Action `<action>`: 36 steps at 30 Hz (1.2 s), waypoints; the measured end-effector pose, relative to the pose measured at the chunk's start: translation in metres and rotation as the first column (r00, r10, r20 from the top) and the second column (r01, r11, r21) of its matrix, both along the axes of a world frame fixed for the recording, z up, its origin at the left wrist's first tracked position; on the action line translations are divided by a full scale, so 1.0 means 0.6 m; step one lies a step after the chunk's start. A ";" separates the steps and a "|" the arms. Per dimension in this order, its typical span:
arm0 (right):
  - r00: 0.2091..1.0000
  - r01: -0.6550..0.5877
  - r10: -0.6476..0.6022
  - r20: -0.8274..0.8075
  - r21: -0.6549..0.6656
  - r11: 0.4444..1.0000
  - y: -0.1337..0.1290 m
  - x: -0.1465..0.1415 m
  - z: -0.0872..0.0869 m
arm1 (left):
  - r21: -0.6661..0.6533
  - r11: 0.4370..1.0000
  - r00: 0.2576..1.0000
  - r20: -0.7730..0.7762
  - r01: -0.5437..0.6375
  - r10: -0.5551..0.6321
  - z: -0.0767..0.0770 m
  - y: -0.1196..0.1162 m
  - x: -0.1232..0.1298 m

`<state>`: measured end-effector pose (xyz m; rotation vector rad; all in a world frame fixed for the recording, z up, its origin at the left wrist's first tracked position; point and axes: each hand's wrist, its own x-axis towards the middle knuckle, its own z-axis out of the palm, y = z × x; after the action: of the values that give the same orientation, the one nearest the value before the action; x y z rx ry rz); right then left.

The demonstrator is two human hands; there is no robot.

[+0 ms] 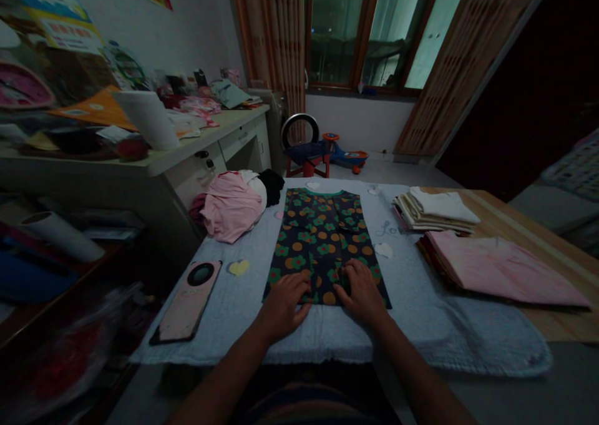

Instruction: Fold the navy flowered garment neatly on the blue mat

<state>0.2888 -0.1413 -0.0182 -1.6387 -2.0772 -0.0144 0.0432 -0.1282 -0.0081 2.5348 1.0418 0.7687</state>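
Note:
A dark garment (322, 225) with green flowers and orange dots lies spread flat on the pale blue cloth (412, 325), its green-edged neckline at the far side. My left hand (285, 303) rests on its lower left part, fingers curled slightly and the thumb near the bottom edge. On the lower right part lies my right hand (360, 291), its fingers bent and the thumb apart from them. Both hands touch the fabric from above, and neither visibly grips it.
A phone (189, 303) lies at the left, below a crumpled pink garment (231, 203). Folded white clothes (435, 210) and folded pink clothes (505, 269) are stacked at the right. A cluttered counter (229, 122) stands behind on the left.

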 end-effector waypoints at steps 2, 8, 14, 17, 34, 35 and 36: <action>1.000 -0.007 0.007 -0.018 -0.022 1.000 -0.001 -0.002 0.005 | -0.009 1.000 1.000 0.010 -0.001 0.001 0.000 0.001 0.000; 0.994 -0.105 0.103 -0.033 -0.071 0.992 -0.019 0.015 0.004 | -0.020 1.000 1.000 -0.029 -0.006 0.006 -0.003 0.003 -0.014; 0.978 -0.204 0.206 0.010 -0.110 0.973 -0.055 0.069 -0.013 | 0.084 0.994 0.978 -0.191 -0.070 0.085 -0.019 0.002 -0.067; 0.984 -0.181 0.180 -0.011 -0.041 0.983 -0.065 0.090 -0.028 | 0.098 0.990 0.950 -0.285 -0.101 0.125 -0.022 -0.002 -0.084; 0.984 0.005 0.010 0.176 -0.087 0.996 -0.062 0.053 -0.019 | 0.245 0.935 0.952 -0.103 -0.258 0.290 -0.041 -0.005 -0.059; 0.986 0.022 -0.007 0.166 -0.088 0.996 -0.063 0.048 -0.013 | 0.245 0.934 0.951 -0.103 -0.260 0.292 -0.041 -0.005 -0.059; 0.987 0.038 -0.023 0.157 -0.092 0.995 -0.063 0.044 -0.008 | 0.246 0.934 0.951 -0.104 -0.258 0.290 -0.041 -0.005 -0.059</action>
<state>0.3151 -0.1793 -0.0228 -1.7774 -2.1991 -0.0563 0.0081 -0.1311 -0.0326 2.7014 1.4554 0.8381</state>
